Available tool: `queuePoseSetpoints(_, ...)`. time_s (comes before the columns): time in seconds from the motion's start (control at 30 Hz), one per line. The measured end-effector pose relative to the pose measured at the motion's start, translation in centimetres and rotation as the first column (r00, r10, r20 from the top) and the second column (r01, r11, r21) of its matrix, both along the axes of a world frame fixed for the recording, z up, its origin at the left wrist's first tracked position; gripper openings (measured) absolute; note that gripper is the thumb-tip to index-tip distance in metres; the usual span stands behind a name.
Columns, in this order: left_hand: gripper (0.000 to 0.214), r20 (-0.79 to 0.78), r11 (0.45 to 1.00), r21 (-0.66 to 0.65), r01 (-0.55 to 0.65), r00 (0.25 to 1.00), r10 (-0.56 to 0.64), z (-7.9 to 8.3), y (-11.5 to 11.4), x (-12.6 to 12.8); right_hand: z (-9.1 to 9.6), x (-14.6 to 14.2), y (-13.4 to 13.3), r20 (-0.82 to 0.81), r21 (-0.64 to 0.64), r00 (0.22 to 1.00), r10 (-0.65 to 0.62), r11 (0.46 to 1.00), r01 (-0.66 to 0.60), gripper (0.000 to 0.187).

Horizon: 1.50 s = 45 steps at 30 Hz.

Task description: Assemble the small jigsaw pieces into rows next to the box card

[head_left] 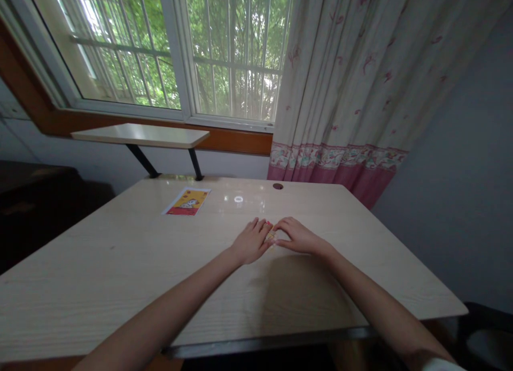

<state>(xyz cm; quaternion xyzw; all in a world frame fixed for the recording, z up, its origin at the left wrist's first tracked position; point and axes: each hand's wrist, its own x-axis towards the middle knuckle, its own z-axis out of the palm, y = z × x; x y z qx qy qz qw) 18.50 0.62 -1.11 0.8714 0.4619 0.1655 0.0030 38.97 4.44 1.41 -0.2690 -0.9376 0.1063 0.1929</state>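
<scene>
In the middle of the table lies a small cluster of flat printed pieces (271,235), pale yellow with a bit of red. Partly covered by my fingers, they are too small for me to make out their exact kind. My left hand (251,241) rests palm down against their left side, fingers forward and thumb at the near edge. From the right, my right hand (296,236) grips their other side, its thumb and bent forefinger on either edge. A printed picture card (189,202) lies flat further back on the left, with a spotted animal on yellow and red.
The pale wooden table (120,264) reaches back to the wall. A raised shelf (140,134) on black brackets stands at its back left. A round cable hole (278,186) sits near the back edge. A curtain (336,93) hangs behind, right of the barred window (236,55).
</scene>
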Motion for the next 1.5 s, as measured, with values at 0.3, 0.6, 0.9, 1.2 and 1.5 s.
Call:
queuePoseSetpoints(0.3, 0.038, 0.087, 0.993, 0.041, 0.107, 0.990, -0.110, 0.6, -0.2, 0.1, -0.7, 0.7, -0.4, -0.052, -0.042, 0.998, -0.025, 0.999, 0.022, 0.030)
queuePoseSetpoints(0.6, 0.041, 0.023, 0.928, 0.134, -0.348, 0.937, 0.348, 3.2, 0.8, -5.6, -1.0, 0.5, -0.4, -0.034, -0.051, 0.999, -0.030, 0.998, 0.028, 0.030)
queuePoseSetpoints(0.9, 0.056, -0.122, 0.519, 0.015, -0.855, 0.514, 0.849, 2.3, 1.7, -12.3, -1.0, 0.4, -0.5, -0.047, -0.053, 0.998, -0.036, 0.998, 0.033, 0.030)
queuePoseSetpoints(1.2, 0.048, -0.134, 0.764, 0.036, -0.644, 0.755, 0.642, 1.6, 1.9, -8.1, -1.2, 0.5, -0.3, -0.044, -0.055, 0.999, -0.025, 0.998, 0.023, 0.030)
queuePoseSetpoints(1.5, 0.049, -0.137, 0.813, 0.035, -0.581, 0.803, 0.579, 1.2, 1.5, -6.8, -1.0, 0.5, -0.4, -0.039, -0.052, 0.999, -0.028, 0.998, 0.026, 0.030)
